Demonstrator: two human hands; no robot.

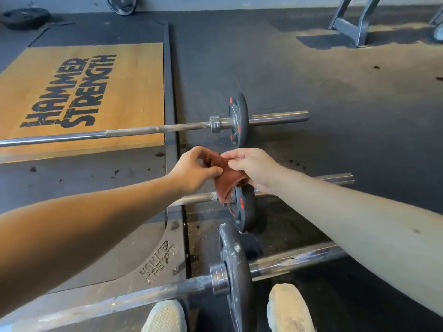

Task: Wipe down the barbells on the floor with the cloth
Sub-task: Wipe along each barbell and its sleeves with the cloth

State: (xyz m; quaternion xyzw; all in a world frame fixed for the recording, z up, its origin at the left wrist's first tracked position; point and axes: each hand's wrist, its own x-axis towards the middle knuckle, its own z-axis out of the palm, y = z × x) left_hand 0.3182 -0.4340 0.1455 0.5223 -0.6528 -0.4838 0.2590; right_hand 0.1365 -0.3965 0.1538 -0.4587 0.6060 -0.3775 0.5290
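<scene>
Three barbells lie side by side on the gym floor. The far barbell (153,128) carries a black plate with red marks. The middle barbell (196,198) runs under my hands, its plate partly hidden by the cloth. The near barbell (287,259) has a large scuffed black plate and lies just in front of my shoes. A reddish-brown cloth (227,180) hangs in the air above the middle barbell. My left hand (194,168) pinches its left edge, and my right hand (254,168) pinches its top right corner.
A wooden lifting platform (79,92) with black lettering lies at the left, framed by dark rubber mats. A loose plate (121,4) leans at the far wall. A grey machine frame (350,22) stands at the back right. My two shoes (290,307) are at the bottom edge.
</scene>
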